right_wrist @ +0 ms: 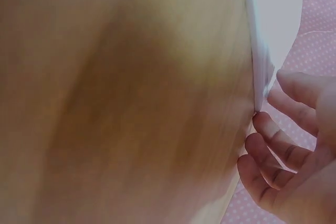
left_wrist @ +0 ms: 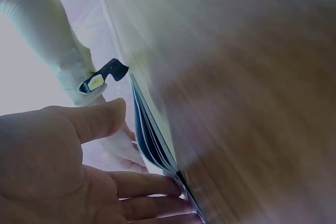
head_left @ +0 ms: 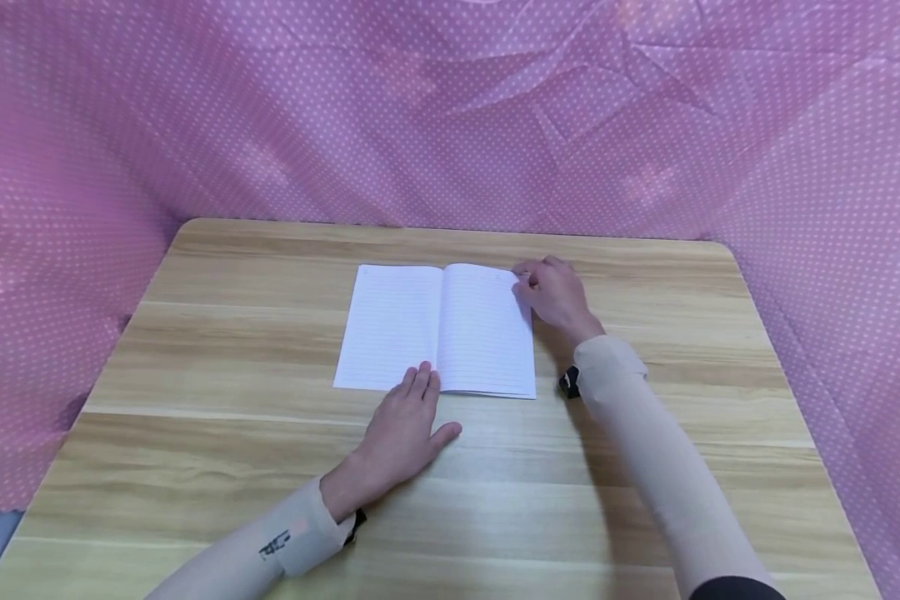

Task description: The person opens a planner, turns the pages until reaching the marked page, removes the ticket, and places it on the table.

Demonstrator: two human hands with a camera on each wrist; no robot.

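Observation:
A lined notebook (head_left: 486,333) lies open on the wooden table, both visible pages ruled and without writing. My left hand (head_left: 401,429) lies with straight fingers, their tips on the lower edge of the left page beside the fold and the thumb spread away. In the left wrist view, the notebook's page edges (left_wrist: 149,135) fan apart slightly beyond the fingers. At the upper right corner, my right hand (head_left: 555,292) pinches a page corner between thumb and index finger. The right wrist view shows the page (right_wrist: 273,14) bending up towards the thumb, with the other fingers curled at the notebook's edge.
The wooden table (head_left: 217,350) has rounded far corners. Pink dotted cloth (head_left: 435,125) hangs behind it and along both sides. A dark strap piece (head_left: 569,382) sits at the right wrist.

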